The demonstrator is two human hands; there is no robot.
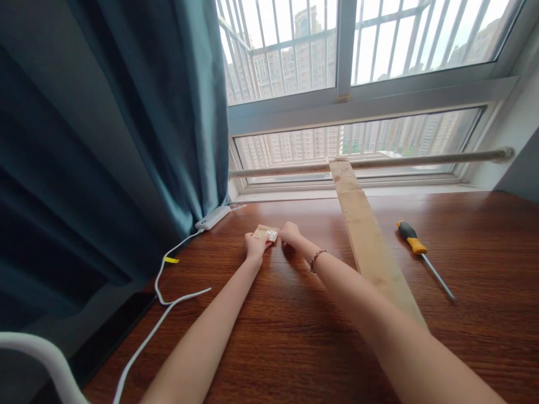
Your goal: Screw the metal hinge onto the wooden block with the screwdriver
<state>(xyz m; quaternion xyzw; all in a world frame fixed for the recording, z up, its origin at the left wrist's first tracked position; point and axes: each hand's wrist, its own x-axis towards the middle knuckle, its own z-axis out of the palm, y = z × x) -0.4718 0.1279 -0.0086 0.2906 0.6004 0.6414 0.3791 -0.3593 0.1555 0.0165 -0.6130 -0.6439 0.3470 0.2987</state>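
Observation:
My left hand [255, 246] grips a small flat piece of wood [261, 230] low over the brown tabletop, with its thumb along the near side. A small whitish, shiny piece with darker spots [272, 235] sits at the wood's right end; its kind is too small to tell. Close beside that end is my right hand [289, 232], its fingers curled together. Whatever those fingers may hold is hidden. A bracelet [316, 260] circles the right wrist.
A long wooden board [370, 235] slants across the brown tabletop [269, 348], its far end at a rail [421, 160] before the window. Right of it lies a black-and-yellow screwdriver [415, 244]. On the left are a white power strip [213, 217], its cable [160, 275] and a blue curtain [185, 112].

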